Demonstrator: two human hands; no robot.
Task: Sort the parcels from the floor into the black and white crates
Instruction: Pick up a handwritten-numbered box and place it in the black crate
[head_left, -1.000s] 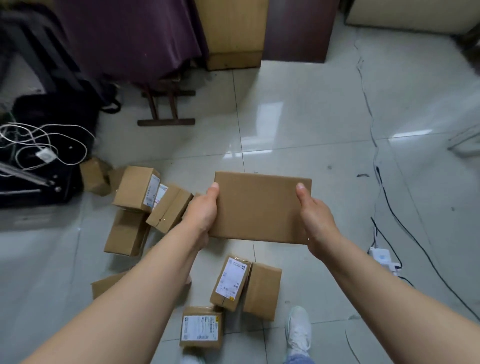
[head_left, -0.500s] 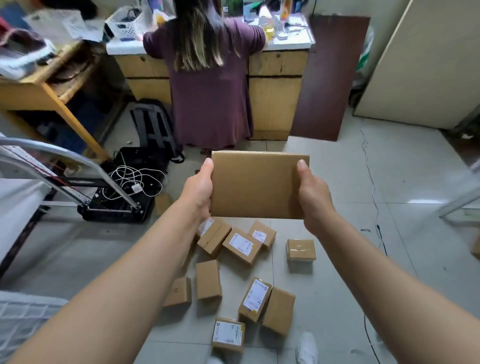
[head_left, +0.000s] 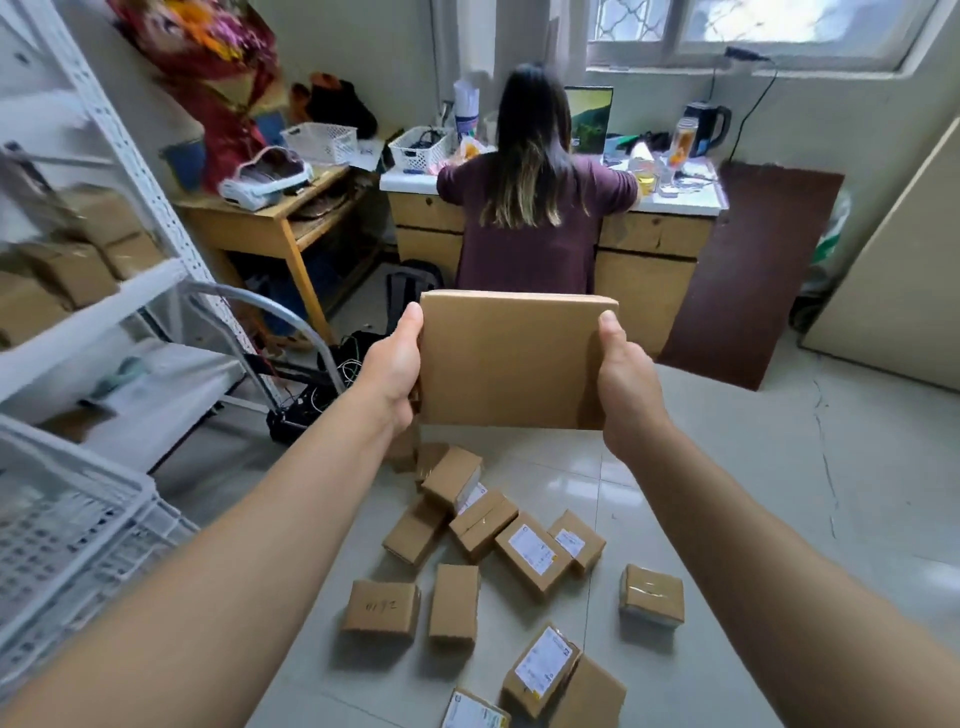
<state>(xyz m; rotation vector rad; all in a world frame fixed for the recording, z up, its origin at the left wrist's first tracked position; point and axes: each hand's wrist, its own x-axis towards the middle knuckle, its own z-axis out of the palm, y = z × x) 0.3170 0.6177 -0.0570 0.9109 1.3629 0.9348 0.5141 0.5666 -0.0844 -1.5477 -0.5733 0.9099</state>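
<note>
I hold a flat brown cardboard parcel (head_left: 506, 358) upright in mid-air at chest height. My left hand (head_left: 395, 369) grips its left edge and my right hand (head_left: 626, 382) grips its right edge. Its plain side faces me. Several small brown parcels (head_left: 532, 553) lie scattered on the tiled floor below, some with white labels. A white plastic crate (head_left: 67, 525) shows at the lower left edge. No black crate is in sight.
A person in a purple top (head_left: 530, 218) sits at a wooden desk (head_left: 654, 244) straight ahead. A white metal shelf (head_left: 98, 301) with boxes stands on the left. A trolley handle (head_left: 260, 312) and a black bag with cables (head_left: 322, 384) lie between.
The view has tilted up from the floor to the room. Both hands have kept their grip on the flat parcel and raised it away from the floor pile.
</note>
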